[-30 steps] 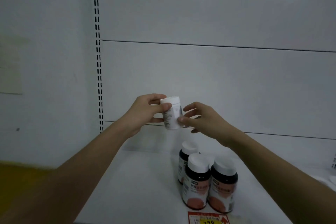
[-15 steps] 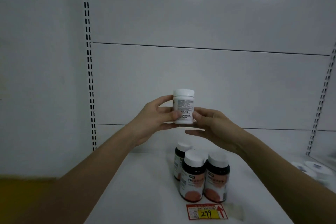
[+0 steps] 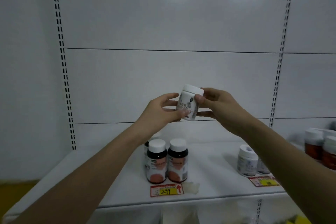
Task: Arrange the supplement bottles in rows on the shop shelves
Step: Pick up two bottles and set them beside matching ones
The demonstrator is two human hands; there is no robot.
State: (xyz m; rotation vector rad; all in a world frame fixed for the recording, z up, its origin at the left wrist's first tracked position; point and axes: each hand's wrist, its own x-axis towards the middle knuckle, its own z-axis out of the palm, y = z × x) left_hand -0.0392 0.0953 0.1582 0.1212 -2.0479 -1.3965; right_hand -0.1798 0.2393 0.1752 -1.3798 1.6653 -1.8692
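Observation:
A small white supplement bottle with a white cap is held up in front of the shelf's back panel. My left hand pinches its lower left side with thumb and fingers. My right hand grips its cap and right side. Below, on the white shelf, two dark bottles with white caps stand side by side, a third half hidden behind them. Further right stand white bottles, partly behind my right forearm.
Dark orange bottles stand at the shelf's far right, blurred. A red and yellow price tag reading 299 sits on the shelf edge, another tag to the right. Slotted uprights flank the bay.
The view has shifted left and back, showing more of the shelf's right side. The white bottle has tilted and turned between my hands, and my right hand now holds its cap.

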